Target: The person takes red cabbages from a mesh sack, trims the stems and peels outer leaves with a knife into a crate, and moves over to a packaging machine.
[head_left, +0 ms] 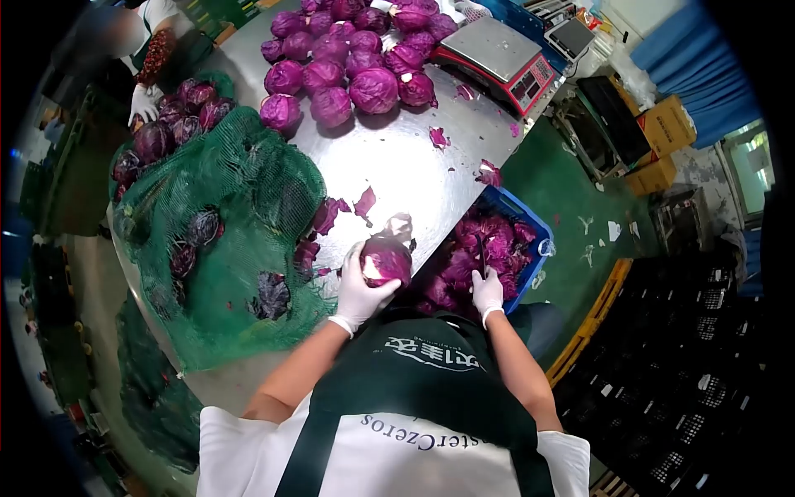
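A purple cabbage [386,260] with a pale cut patch is gripped in my gloved left hand [359,290], just above the near edge of the steel table [364,170]. My gloved right hand [488,292] is closed round a knife [481,253], its dark blade pointing away from me. This hand is over a blue crate [537,228] full of loose purple leaves [497,240]. Torn leaves [328,214] lie on the table beside the cabbage, at the edge of a green mesh bag [240,306]. Several darker cabbages [204,225] rest on the mesh.
Many purple cabbages [331,106] stand at the table's far side, beside a red scale [497,62]. At the upper left, a person's gloved hand [144,105] is near a heap of dark cabbages [155,141]. Black crates [662,373] stand at the right.
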A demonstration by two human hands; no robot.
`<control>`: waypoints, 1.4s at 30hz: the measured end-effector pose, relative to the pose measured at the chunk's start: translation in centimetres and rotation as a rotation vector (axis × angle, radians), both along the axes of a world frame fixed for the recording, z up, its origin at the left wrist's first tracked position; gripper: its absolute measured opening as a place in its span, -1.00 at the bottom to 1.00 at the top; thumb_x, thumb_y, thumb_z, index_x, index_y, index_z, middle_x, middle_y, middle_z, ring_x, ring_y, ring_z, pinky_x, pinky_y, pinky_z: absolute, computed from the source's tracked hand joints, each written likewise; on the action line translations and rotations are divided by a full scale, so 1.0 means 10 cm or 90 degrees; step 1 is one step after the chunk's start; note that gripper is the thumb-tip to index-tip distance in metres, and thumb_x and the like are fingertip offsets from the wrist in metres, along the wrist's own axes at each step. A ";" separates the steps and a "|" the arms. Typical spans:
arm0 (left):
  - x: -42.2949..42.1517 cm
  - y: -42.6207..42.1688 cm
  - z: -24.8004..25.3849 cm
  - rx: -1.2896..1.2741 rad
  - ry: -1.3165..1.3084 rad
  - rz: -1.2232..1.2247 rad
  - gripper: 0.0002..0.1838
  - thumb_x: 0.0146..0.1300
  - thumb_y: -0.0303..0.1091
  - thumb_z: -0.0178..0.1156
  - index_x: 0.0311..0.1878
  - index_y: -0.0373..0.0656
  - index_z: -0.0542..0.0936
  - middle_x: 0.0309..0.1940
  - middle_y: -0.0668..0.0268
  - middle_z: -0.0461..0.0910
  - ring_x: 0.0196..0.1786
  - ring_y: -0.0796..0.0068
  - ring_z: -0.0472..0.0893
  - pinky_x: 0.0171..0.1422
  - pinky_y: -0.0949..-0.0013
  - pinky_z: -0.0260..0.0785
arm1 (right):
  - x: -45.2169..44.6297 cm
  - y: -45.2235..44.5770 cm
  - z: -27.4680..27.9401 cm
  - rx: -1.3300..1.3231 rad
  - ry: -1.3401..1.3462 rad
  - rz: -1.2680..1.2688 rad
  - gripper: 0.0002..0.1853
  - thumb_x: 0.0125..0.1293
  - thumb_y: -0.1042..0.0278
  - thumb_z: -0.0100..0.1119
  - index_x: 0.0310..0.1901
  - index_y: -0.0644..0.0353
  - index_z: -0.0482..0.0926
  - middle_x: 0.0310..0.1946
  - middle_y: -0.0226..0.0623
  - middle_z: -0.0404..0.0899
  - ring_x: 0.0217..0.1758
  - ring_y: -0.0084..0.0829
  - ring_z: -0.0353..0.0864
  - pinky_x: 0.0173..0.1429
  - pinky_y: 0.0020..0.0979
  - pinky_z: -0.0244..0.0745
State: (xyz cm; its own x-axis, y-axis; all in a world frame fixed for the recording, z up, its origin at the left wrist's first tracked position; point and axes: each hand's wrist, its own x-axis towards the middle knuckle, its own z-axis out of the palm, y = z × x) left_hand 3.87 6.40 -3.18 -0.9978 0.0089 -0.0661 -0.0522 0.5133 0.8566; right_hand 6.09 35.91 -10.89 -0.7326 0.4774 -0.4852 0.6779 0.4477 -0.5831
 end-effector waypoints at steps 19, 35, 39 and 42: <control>-0.18 0.34 0.18 -0.121 0.118 -0.214 0.07 -0.22 -0.17 0.59 0.36 -0.41 0.25 0.32 -0.08 0.25 0.42 -0.05 0.27 0.51 0.09 0.16 | -0.66 -0.42 0.72 0.105 0.174 0.339 -0.66 0.39 0.02 0.12 -0.08 0.13 0.62 -0.36 -0.06 0.68 -0.27 -0.04 0.70 -0.15 -0.10 0.57; -0.33 0.30 0.23 -0.118 0.040 -0.280 0.07 -0.27 -0.18 0.59 0.39 -0.27 0.30 0.34 -0.07 0.22 0.41 -0.04 0.27 0.53 0.13 0.15 | -0.86 -0.51 1.24 0.077 0.077 0.598 -0.71 0.19 0.17 0.16 -0.21 0.21 0.66 -0.32 0.04 0.68 -0.19 0.01 0.69 -0.03 -0.10 0.58; -0.30 0.23 0.23 -0.119 0.046 -0.263 0.05 -0.25 -0.15 0.59 0.37 -0.27 0.31 0.32 -0.03 0.24 0.40 -0.03 0.30 0.51 0.12 0.19 | -0.81 -0.43 0.75 0.064 0.088 0.432 -0.75 0.25 0.20 0.09 -0.26 0.16 0.68 -0.39 0.00 0.68 -0.27 -0.04 0.70 -0.11 -0.14 0.58; -0.30 0.18 0.22 -0.080 0.056 -0.195 0.02 -0.26 -0.15 0.61 0.32 -0.29 0.34 0.25 0.00 0.26 0.33 -0.01 0.36 0.46 0.13 0.26 | -0.66 -0.43 0.81 -0.285 0.001 0.195 -0.76 0.26 0.18 0.29 -0.31 0.22 0.64 -0.54 -0.35 0.64 -0.58 -0.58 0.53 -0.43 -0.46 0.47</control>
